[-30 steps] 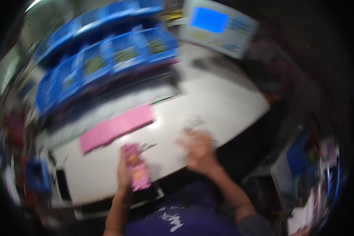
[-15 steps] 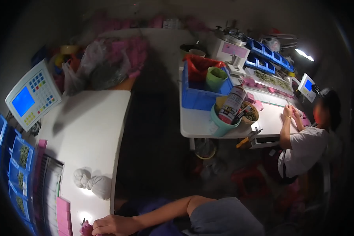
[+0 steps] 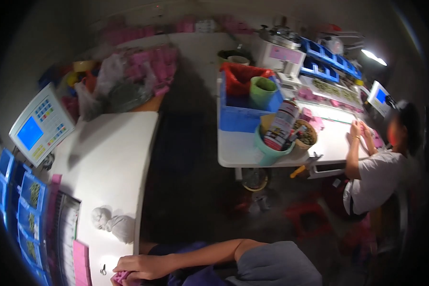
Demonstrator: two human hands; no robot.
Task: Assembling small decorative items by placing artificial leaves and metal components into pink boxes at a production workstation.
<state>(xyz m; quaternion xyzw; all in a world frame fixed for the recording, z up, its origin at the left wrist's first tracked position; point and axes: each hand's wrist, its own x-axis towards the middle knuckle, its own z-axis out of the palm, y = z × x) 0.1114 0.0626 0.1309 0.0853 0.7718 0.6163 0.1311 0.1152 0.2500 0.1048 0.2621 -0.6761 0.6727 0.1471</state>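
Observation:
At the lower edge, my right hand (image 3: 145,268) reaches in from a grey sleeve. Its fingers are curled around a small pink piece with a bumpy surface (image 3: 121,275), partly hidden by them. A small dark metal object (image 3: 103,269) lies on the white tabletop (image 3: 112,157), just left of that hand. Further left runs a row of pink blocks (image 3: 81,262). A knotted white cloth bundle (image 3: 114,224) rests beyond the hand, near the table's edge. My left hand does not show.
Blue bins (image 3: 32,209) and a tilted control panel (image 3: 40,126) line the left side. Plastic bags (image 3: 112,76) sit at the far end. Across a dark gap, another table bears a blue crate (image 3: 243,117) and a teal bucket (image 3: 267,152). A co-worker (image 3: 379,176) sits there.
The view has shifted slightly. My right hand and the pink piece have drawn a little away from the small metal object, toward the table's edge. The co-worker's hands stay together over the other table.

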